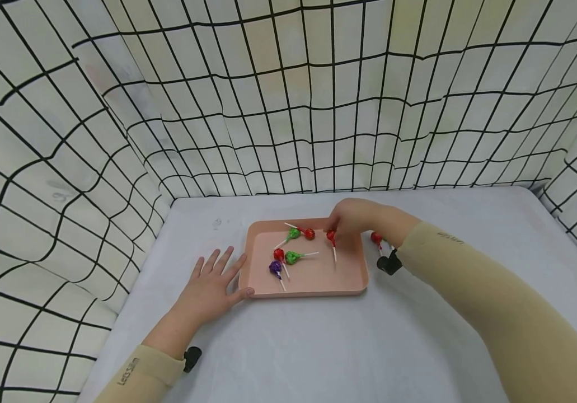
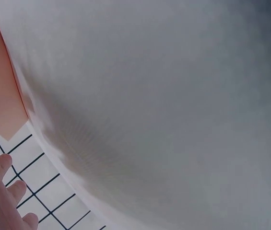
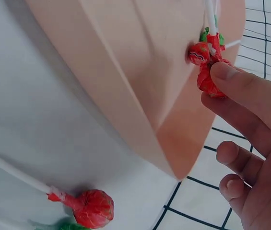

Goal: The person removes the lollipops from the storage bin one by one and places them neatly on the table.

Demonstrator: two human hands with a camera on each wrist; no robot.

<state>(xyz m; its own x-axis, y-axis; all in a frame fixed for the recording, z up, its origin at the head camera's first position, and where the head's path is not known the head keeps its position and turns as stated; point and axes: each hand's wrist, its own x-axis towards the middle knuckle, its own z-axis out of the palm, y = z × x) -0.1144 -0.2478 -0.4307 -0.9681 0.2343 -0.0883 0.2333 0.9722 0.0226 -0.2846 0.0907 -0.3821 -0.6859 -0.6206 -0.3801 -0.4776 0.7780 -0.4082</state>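
My right hand (image 1: 352, 216) is over the back right part of a pink tray (image 1: 318, 284). Thumb and forefinger pinch a red lollipop (image 3: 209, 81) by its wrapped candy head, and its white stick points toward the tray's front. Inside the tray lie a red lollipop (image 1: 309, 234) and a green lollipop (image 1: 294, 233) at the back. Nearer the left side are another red lollipop (image 1: 278, 255), another green one and a purple lollipop (image 1: 275, 268). At the tray's left edge, my left hand (image 1: 210, 289) has its fingers spread, with the thumb at the front left corner.
Right of the tray, partly under my right forearm, lies a red lollipop (image 3: 95, 209) with a green lollipop (image 3: 64, 225) beside it. A white cloth covers the table (image 1: 298, 347). White walls with a black grid (image 1: 278, 112) enclose the back and sides.
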